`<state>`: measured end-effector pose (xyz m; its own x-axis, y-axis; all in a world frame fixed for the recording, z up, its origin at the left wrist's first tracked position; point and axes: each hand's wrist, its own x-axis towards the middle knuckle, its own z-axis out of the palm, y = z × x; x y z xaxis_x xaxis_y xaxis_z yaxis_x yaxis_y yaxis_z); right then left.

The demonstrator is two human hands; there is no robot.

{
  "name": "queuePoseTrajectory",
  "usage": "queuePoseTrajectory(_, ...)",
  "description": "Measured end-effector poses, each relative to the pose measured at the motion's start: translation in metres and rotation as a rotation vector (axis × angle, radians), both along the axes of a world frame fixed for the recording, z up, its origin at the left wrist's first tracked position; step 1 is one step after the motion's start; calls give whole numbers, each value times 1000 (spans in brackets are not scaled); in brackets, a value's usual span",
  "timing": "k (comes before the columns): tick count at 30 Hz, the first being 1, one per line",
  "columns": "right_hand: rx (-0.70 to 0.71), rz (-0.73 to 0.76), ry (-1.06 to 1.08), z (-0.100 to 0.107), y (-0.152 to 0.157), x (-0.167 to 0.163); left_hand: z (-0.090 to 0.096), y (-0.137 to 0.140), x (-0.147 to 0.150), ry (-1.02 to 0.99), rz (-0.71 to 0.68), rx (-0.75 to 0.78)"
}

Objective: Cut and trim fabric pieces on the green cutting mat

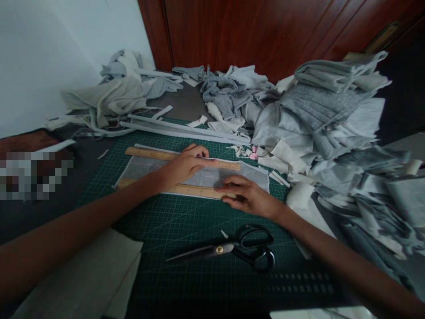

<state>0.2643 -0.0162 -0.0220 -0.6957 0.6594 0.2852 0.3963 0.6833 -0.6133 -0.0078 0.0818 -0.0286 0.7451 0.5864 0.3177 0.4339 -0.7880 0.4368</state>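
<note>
A grey cloth piece (199, 177) lies flat on a green cutting mat (159, 226). Two wooden rulers rest along it, the far ruler (151, 153) near its upper edge and the near ruler (199, 191) by its lower edge. My left hand (189, 165) is on the far ruler, fingers bent over it and thumb stretched along it. With fingers and thumb, my right hand (249, 195) grips the right end of the near ruler and hides its tip. Black-handled scissors (219, 250) lie closer to me, their blades pointing left.
Grey and white fabric scraps (229, 91) heap along the back, with a folded stack (332, 93) at the right. Long cloth strips (186, 130) lie behind the rulers, near a small pink object (254, 153). A pale cloth (89, 274) sits under my left forearm.
</note>
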Motion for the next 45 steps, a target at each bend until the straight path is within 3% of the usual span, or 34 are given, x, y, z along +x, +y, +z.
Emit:
queuePoseTrajectory(8, -42, 70, 20, -1, 9, -47, -3, 0, -52, 18, 45, 33)
queuePoseTrajectory(14, -49, 141, 12, 15, 15, -57, -1, 0, -67, 33, 67, 49)
queuePoseTrajectory(21, 17, -187, -56, 16, 36, -35, 10, -23, -47, 76, 184, 135)
queuePoseTrajectory(29, 81, -393, -142, 3, 45, -42, 6, -37, -39, 61, 241, 174)
queuePoseTrajectory(45, 188, -489, -340, 13, 39, -31, 4, -37, -40, 134, 164, 152)
